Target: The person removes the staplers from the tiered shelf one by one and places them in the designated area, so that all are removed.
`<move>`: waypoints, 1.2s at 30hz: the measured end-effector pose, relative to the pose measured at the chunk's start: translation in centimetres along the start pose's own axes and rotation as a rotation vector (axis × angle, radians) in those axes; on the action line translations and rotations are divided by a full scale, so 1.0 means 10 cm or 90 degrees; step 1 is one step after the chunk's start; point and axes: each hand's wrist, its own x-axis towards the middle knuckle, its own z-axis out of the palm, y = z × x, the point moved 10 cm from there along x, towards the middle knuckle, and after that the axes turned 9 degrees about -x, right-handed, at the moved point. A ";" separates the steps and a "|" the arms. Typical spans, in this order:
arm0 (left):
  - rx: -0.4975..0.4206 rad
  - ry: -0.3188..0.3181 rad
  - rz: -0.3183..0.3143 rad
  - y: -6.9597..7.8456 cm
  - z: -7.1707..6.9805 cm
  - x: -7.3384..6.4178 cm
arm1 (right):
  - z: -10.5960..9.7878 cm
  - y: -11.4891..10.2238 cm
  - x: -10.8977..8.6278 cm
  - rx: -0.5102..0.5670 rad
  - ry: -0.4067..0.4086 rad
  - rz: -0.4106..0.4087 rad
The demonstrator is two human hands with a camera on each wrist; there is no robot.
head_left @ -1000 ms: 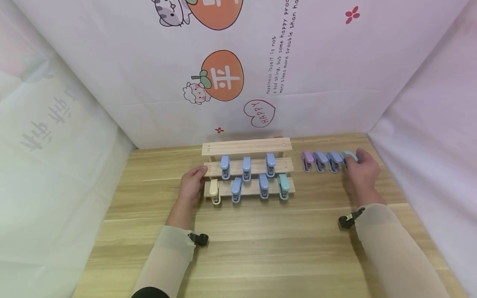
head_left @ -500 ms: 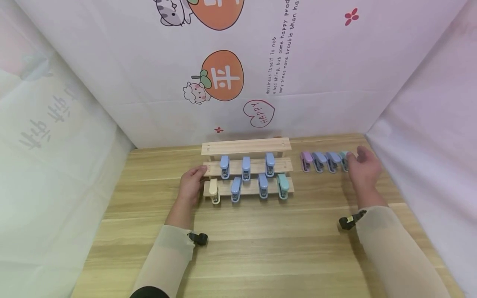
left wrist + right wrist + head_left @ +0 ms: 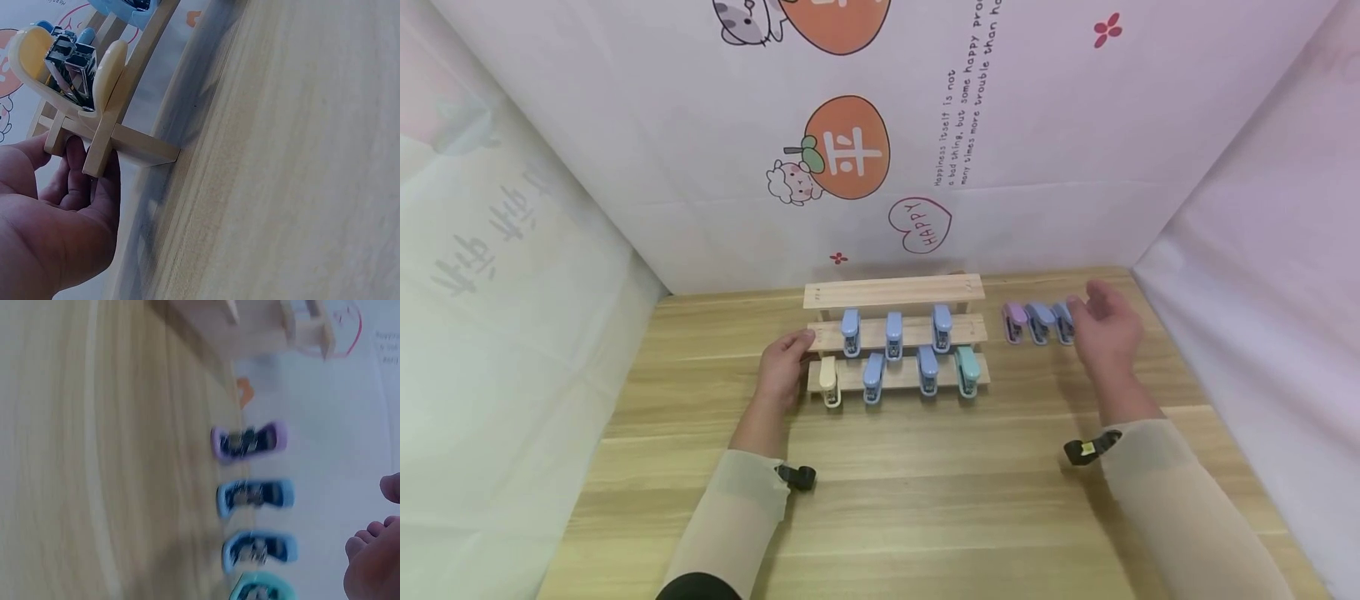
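Note:
My left hand (image 3: 782, 367) holds the left end of a tiered wooden rack (image 3: 895, 292); in the left wrist view its fingers (image 3: 78, 181) curl round the slat ends under a cream stapler (image 3: 69, 75). The middle tier carries three blue staplers, one at its right (image 3: 942, 327). On the lower tier stand the cream stapler, two blue ones and a teal stapler (image 3: 967, 371). My right hand (image 3: 1108, 333) is over the right end of a table row, holding nothing, thumb and fingers apart. That row has a purple stapler (image 3: 249, 441), two blue staplers (image 3: 255, 495) and another teal stapler (image 3: 262, 587).
The rack and the row stand near the back of the wooden table (image 3: 910, 517), in front of a white printed cloth (image 3: 1030, 225). Cloth also hangs at both sides. The rack's top tier is bare.
My right hand has come off the teal stapler in the table row and moved left, hiding it in the head view. My left hand stays on the rack.

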 end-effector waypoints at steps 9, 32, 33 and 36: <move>-0.003 0.008 -0.002 -0.01 -0.01 0.01 | 0.18 -0.33 -0.27 0.007 0.006 -0.074; 0.003 0.006 -0.003 -0.01 -0.01 0.00 | 0.85 -0.75 -0.97 -0.010 -0.157 -0.167; 0.003 0.007 -0.004 -0.01 -0.01 0.00 | 0.88 -0.78 -1.01 -0.007 -0.166 -0.169; 0.005 0.009 -0.006 -0.01 -0.01 0.01 | 0.97 -0.85 -1.10 -0.007 -0.188 -0.174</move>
